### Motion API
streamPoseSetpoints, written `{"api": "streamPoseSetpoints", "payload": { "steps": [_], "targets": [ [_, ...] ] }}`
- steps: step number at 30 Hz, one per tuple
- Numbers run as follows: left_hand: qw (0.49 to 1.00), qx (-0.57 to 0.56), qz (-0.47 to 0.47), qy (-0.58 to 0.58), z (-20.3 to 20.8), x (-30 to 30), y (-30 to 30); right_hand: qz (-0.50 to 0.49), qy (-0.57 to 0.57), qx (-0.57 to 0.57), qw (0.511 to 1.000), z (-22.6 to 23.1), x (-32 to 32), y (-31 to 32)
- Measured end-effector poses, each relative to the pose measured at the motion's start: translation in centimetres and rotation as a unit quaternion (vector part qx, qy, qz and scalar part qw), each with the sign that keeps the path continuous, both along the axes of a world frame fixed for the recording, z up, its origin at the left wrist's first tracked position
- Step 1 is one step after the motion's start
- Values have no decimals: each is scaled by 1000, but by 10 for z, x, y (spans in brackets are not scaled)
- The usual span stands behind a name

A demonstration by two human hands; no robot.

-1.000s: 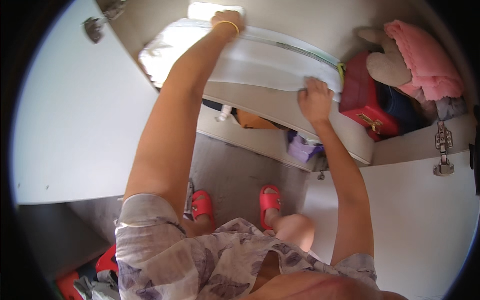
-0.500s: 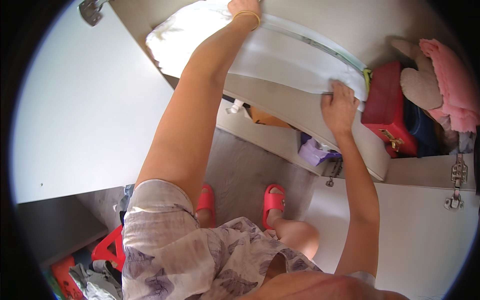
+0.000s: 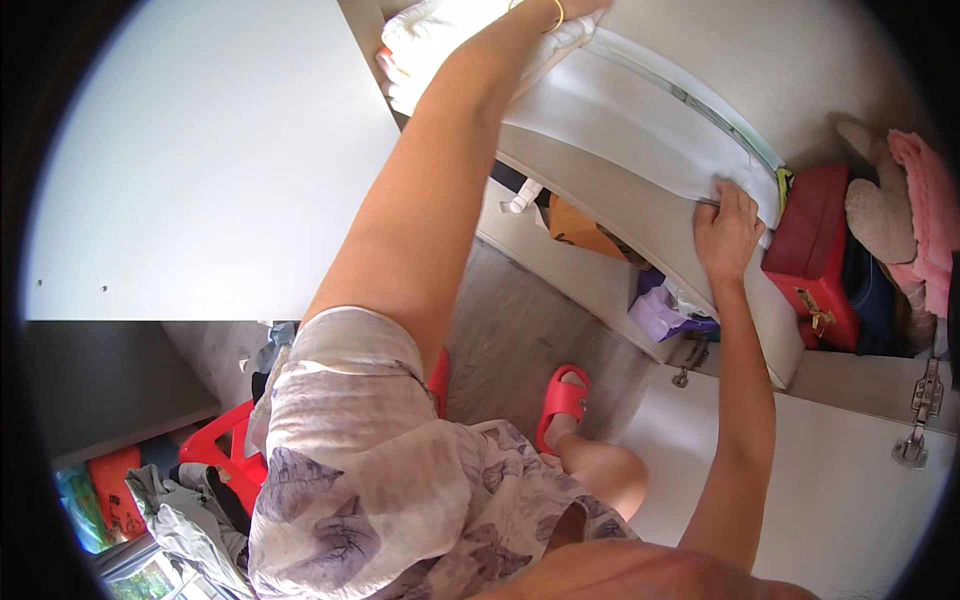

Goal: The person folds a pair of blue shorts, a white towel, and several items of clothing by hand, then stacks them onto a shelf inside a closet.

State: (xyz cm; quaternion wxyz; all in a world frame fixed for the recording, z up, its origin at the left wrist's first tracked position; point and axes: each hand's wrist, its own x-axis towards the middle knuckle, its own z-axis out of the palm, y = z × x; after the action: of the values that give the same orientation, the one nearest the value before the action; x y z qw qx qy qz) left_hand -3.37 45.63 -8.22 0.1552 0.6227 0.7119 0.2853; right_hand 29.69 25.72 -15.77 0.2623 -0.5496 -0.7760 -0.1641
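A flat, smooth white sheet-like bag [image 3: 620, 125] lies along the shelf, with a clear strip running along its far edge. My right hand [image 3: 728, 235] is at its near right edge, fingers bent over the white material and thumb beside them. At the top rim, my left hand [image 3: 572, 10] reaches over a bundle of folded white cloth [image 3: 430, 45] that is brightly lit. A gold bangle [image 3: 558, 14] circles that wrist. The picture's edge cuts off most of the left fingers, so their grip is hidden.
Right of the bag stand a red case [image 3: 815, 250] with a gold clasp and a pink fluffy cloth [image 3: 925, 210]. Below the shelf lie an orange-brown item [image 3: 580, 228] and a purple bag [image 3: 665, 310]. Open white doors [image 3: 200, 170] flank me; a red stool [image 3: 225, 455] is lower left.
The view has shifted left, so the cabinet contents appear farther right and lower. My left hand has moved right along the folded white cloth. My right hand stays at the bag's near right edge.
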Motion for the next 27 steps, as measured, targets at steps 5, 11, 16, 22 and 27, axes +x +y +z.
{"api": "streamPoseSetpoints", "payload": {
  "steps": [5, 11, 16, 22, 27],
  "targets": [
    [975, -6, -143, 170, 34, -12, -58, -34, -13, 2, 999, -2, 21, -1],
    [930, 29, 12, 366, -42, -79, -117, -32, -18, 9, 999, -2, 13, -4],
    [939, 105, 71, 319, -70, -97, -109, -19, 4, 4, 1000, -2, 6, -1],
    [938, 39, 83, 335, -34, -45, -126, -49, -2, 0, 999, -2, 19, 1],
    [922, 101, -18, 373, -3, -49, -90, -34, -11, 4, 999, -1, 6, -1]
  ]
}}
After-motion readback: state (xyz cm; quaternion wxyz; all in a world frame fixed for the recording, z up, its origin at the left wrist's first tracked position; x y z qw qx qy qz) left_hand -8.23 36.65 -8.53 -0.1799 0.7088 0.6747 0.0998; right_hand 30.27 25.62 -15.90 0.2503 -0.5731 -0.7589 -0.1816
